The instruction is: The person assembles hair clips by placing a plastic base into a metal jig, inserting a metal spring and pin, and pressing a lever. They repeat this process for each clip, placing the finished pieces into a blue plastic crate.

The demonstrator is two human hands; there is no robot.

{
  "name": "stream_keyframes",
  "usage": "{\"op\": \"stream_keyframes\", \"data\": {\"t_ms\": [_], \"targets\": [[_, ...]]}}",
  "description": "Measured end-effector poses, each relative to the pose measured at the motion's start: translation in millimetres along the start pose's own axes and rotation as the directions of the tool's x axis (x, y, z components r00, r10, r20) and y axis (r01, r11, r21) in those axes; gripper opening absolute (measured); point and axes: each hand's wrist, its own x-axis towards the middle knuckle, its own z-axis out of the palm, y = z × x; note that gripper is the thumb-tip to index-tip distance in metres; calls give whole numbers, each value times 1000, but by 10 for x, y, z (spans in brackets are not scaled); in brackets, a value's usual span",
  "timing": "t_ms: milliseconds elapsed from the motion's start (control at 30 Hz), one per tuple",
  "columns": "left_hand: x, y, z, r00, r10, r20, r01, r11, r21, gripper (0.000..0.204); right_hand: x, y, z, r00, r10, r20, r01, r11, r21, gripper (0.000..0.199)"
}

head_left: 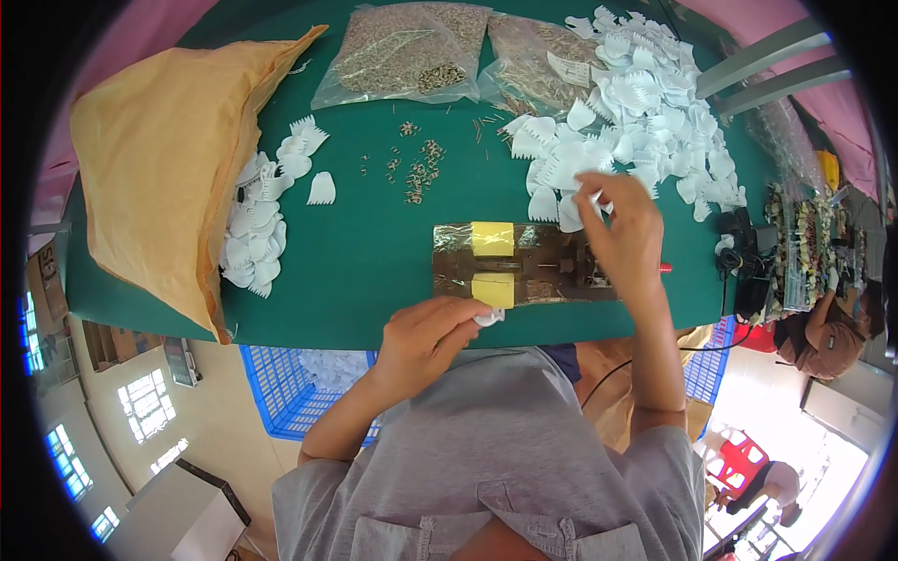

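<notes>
My left hand (426,344) is closed on a small white toothed plastic piece (488,318), mostly covered by the fingers, at the table's near edge. Just beyond it lies a flat brown jig (552,271) with two yellow tape patches. My right hand (625,229) is over the jig's right side, at the near edge of a big heap of white toothed plastic pieces (655,112). Its thumb and forefinger curl together around a bit of white, seemingly another such piece. Small brass-coloured metal parts (426,173) lie loose in the middle of the green table (374,271).
A large tan paper sack (168,159) stands at the left, beside a smaller pile of white pieces (253,234). Clear bags of metal parts (407,51) lie at the back. Grey metal bars (772,70) rise at the right. A blue basket (290,397) is below the table edge.
</notes>
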Motion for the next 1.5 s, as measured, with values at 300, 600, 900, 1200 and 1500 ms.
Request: {"op": "stream_keyframes", "data": {"t_ms": [300, 600, 900, 1200, 1500], "targets": [[152, -304, 269, 956, 278, -95, -218, 888, 406, 27, 226, 324, 243, 996, 12, 93, 16, 958, -288, 20], [262, -354, 273, 964, 182, -193, -103, 928, 357, 30, 192, -239, 269, 916, -309, 255, 330, 943, -44, 35], [341, -413, 297, 935, 307, -178, -202, 872, 446, 33, 142, -335, 336, 797, -403, 449, 238, 894, 380, 25], [338, -481, 277, 926, 267, -267, -149, 908, 391, 81, 85, -204, 351, 858, -335, 389, 122, 869, 479, 17], [367, -508, 212, 993, 83, -84, -59, 966, 253, 83, -65, -283, 290, 842, -273, 465, 23, 880, 474, 16]]}}
